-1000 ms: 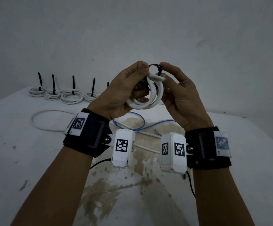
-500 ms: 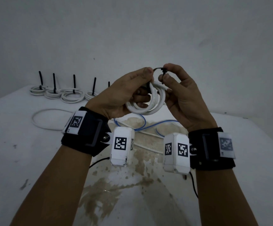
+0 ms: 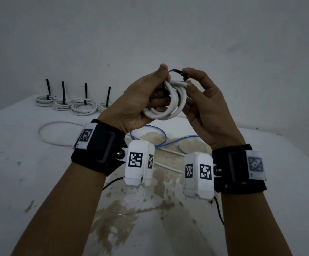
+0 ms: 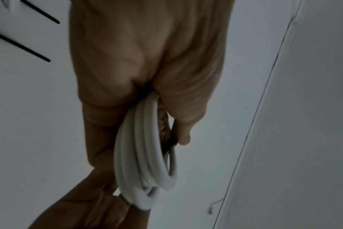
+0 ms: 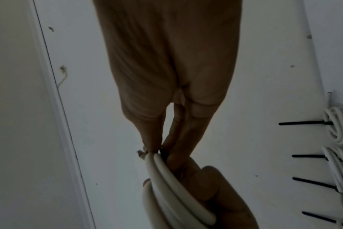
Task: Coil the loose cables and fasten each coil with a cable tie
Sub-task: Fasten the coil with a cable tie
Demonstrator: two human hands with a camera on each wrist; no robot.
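Observation:
Both hands are raised above the table with a white cable coil (image 3: 170,106) between them. My left hand (image 3: 140,102) grips the coil (image 4: 145,156), fingers curled through its loops, thumb up at the top. A black cable tie (image 3: 176,72) arches over the coil's top. My right hand (image 3: 203,100) pinches the tie's head between thumb and forefinger. In the right wrist view the tie (image 5: 163,153) shows dark beside the coil (image 5: 166,182). The tie's lower part is hidden behind my left fingers.
Several tied white coils (image 3: 83,107) with upright black tie tails line the table's far left. A loose white cable (image 3: 46,139) and a blue cable (image 3: 161,137) lie on the stained white table (image 3: 279,182) below my hands. A wall stands close behind.
Both hands have risen slightly with the coil. My right fingers have shifted up from the coil's side to the tie's head, and the tie loop now arches between the two thumbs.

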